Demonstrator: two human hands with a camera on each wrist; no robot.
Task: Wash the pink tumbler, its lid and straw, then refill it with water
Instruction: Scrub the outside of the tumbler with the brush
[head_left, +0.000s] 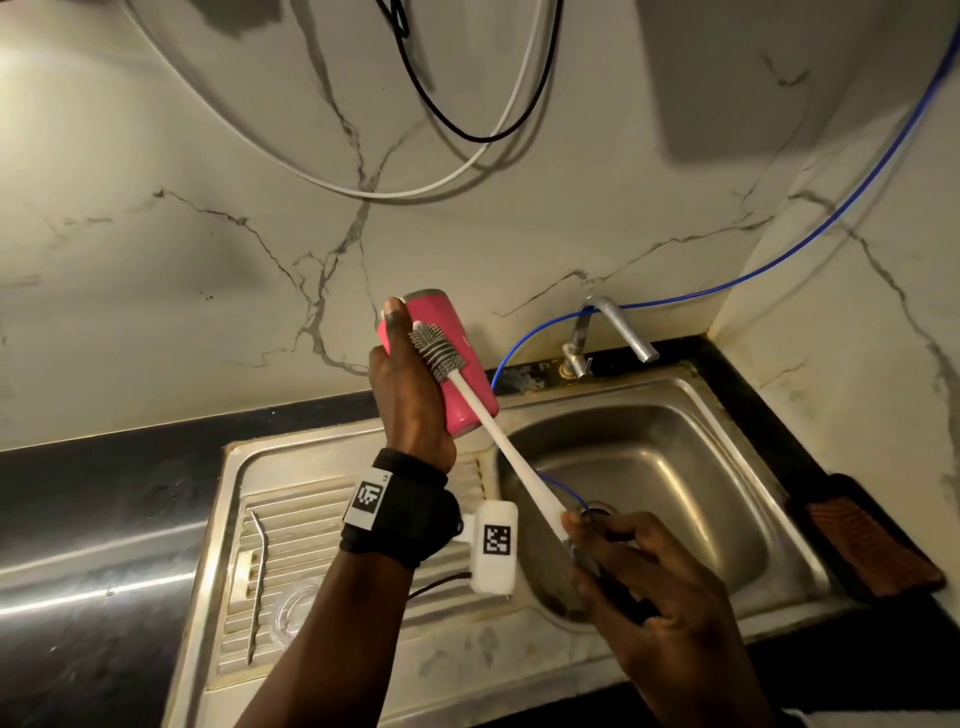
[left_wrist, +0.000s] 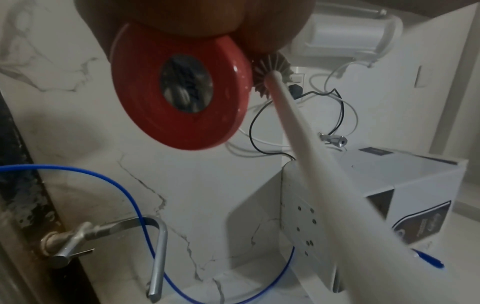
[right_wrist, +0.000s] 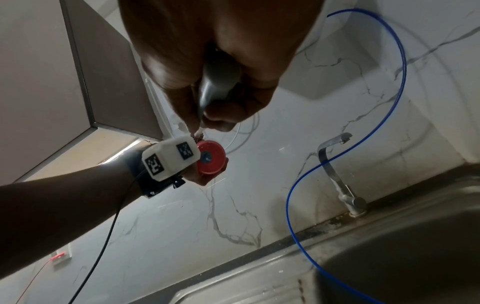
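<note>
Pink tumbler (head_left: 447, 364) scrubbed on its outside, above the sink's (head_left: 769, 525) left rim.

The tumbler is gripped, tilted, by the left hand (head_left: 410, 400); the bottle brush (head_left: 493, 431) handle is clasped by the right hand (head_left: 644, 582), bristles laid against the tumbler's wall. Open room is left over the basin, where a blue tube (head_left: 558, 486) ends. The straw (head_left: 258, 577) and clear lid (head_left: 296, 608) are laid on the drainboard.

We are in a home kitchen. A stainless steel sink (head_left: 810, 525) with a ribbed draining board (head_left: 291, 519) sits in a black stone countertop (head_left: 104, 467), and a bent metal tap (head_left: 615, 332) stands at its far edge. White marble-look wall panels with grey veins (head_left: 208, 234) back the counter, and a thin blue water hose (head_left: 779, 260) runs along them down into the basin. To the far right a white wall-mounted water purifier box (left_wrist: 389, 185) hangs, and a grey-brown upper cabinet (right_wrist: 98, 72) is mounted overhead.
</note>
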